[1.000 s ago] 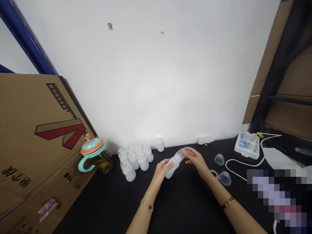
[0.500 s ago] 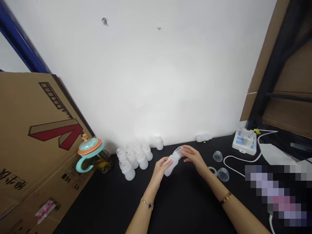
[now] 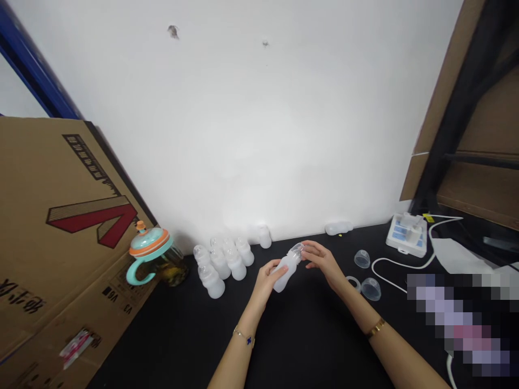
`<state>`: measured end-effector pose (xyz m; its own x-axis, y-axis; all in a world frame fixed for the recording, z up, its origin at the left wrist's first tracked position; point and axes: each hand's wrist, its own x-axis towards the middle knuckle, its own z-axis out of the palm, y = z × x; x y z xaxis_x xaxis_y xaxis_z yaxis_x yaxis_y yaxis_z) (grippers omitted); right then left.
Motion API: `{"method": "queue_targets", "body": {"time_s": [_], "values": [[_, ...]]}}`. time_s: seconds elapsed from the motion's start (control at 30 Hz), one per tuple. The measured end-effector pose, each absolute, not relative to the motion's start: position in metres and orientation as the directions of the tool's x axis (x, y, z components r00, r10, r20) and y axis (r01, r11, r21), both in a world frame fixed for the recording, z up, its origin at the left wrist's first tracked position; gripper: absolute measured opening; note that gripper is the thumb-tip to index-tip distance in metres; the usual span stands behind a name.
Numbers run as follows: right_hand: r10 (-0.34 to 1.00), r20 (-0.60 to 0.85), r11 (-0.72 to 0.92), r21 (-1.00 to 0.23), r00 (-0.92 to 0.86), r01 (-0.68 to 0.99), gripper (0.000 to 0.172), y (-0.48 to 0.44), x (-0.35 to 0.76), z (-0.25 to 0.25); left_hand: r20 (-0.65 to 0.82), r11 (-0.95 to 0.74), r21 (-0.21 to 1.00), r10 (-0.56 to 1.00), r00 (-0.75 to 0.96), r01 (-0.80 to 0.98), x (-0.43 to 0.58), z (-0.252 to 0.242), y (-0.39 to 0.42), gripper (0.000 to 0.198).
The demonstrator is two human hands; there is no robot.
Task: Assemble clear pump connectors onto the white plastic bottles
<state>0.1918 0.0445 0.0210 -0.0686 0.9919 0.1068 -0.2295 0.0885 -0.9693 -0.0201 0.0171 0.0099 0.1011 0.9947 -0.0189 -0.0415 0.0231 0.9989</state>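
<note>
My left hand [image 3: 266,280] is wrapped round the body of a frosted white baby bottle [image 3: 285,270], held tilted over the black table [image 3: 308,335]. The fingers of my right hand [image 3: 322,260] pinch the clear cap [image 3: 297,250] at the bottle's top end. A cluster of several capped bottles [image 3: 221,263] stands left of my hands. One bottle [image 3: 265,237] stands alone by the wall, and another [image 3: 338,228] lies on its side there.
Two clear caps [image 3: 362,259] [image 3: 371,289] and a ring [image 3: 353,283] lie right of my hands. A white device [image 3: 406,234] with a cord sits at the far right. A teal-lidded cup [image 3: 152,259] stands beside a large cardboard box [image 3: 60,243] on the left.
My hands and the bottle have stayed almost still; the view has only shifted slightly.
</note>
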Motion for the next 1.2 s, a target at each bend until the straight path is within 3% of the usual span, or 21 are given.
{"method": "queue_targets", "body": {"time_s": [1.2], "values": [[0.99, 0.111, 0.087, -0.967, -0.088, -0.239, 0.046, 0.044, 0.191, 0.019, 0.019, -0.014, 0.999, 0.996, 0.092, -0.052, -0.021, 0.021, 0.01, 0.047]]}}
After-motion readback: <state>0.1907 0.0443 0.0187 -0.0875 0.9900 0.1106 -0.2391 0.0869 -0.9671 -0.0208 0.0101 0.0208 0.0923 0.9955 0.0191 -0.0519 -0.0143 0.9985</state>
